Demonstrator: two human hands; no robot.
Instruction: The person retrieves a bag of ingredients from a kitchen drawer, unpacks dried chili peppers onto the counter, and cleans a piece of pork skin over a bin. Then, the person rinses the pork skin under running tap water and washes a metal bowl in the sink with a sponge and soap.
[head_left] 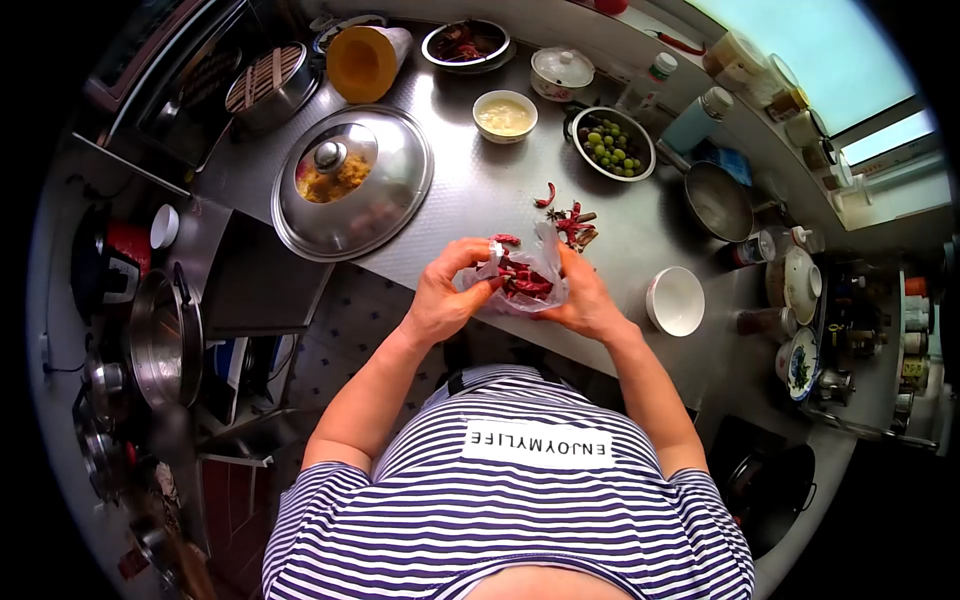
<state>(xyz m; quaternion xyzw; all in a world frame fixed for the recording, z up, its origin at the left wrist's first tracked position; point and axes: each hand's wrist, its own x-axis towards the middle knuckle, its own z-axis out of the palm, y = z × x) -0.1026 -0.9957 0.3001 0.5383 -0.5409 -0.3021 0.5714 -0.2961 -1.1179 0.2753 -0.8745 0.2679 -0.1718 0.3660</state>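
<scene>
A clear plastic bag [548,262] of dried red chilies [524,284] is held over the front edge of the steel counter. My left hand [440,298] grips the bag's left rim, its thumb and fingers close to the chilies in the opening. Around the bag's right side, my right hand [588,296] is closed, with some fingers hidden beneath. Just beyond the bag lies a small pile of dried chilies and spices [576,226] on the counter, and a single red chili [545,195] lies apart from it.
Left of the hands sits a large lidded pan [390,190]. A white bowl [676,302] stands at the right. Behind are a bowl of pale liquid [504,116], a bowl of green fruit [612,146], a lidded pot [561,73] and a cut pumpkin [361,66].
</scene>
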